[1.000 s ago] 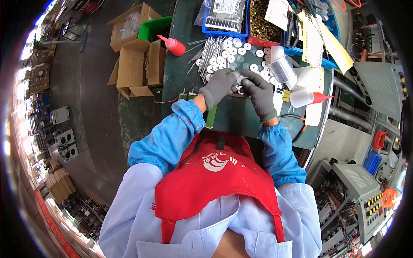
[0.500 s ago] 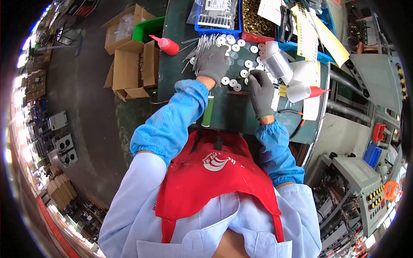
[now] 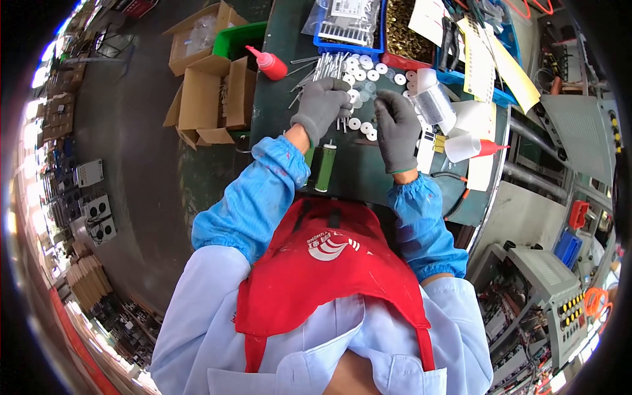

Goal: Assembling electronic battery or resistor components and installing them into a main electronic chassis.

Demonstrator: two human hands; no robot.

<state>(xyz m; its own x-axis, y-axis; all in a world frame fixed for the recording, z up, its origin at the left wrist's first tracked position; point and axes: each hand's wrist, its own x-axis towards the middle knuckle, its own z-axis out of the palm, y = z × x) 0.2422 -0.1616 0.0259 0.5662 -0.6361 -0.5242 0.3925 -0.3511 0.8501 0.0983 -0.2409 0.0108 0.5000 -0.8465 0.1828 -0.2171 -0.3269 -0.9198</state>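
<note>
Head view: our left hand (image 3: pixel 321 106) pinches metal pins (image 3: pixel 342 122); right hand (image 3: pixel 396 128), fingers curled, hovers over white washers (image 3: pixel 366 128) at twelve o'clock; we should pick singly.

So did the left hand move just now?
Yes. The left hand went forward from beside the right hand, toward the metal pins near the blue tray.

Surroundings of a dark green workbench (image 3: pixel 276 125)

A red squeeze bottle (image 3: pixel 267 63) is laid at the bench's left edge, beside open cardboard boxes (image 3: pixel 207 92) on the floor. A blue tray (image 3: pixel 349 26) is set at the far side, a white red-tipped bottle (image 3: pixel 469 146) at the right, and a green cylinder (image 3: pixel 325 168) near the front.
</note>
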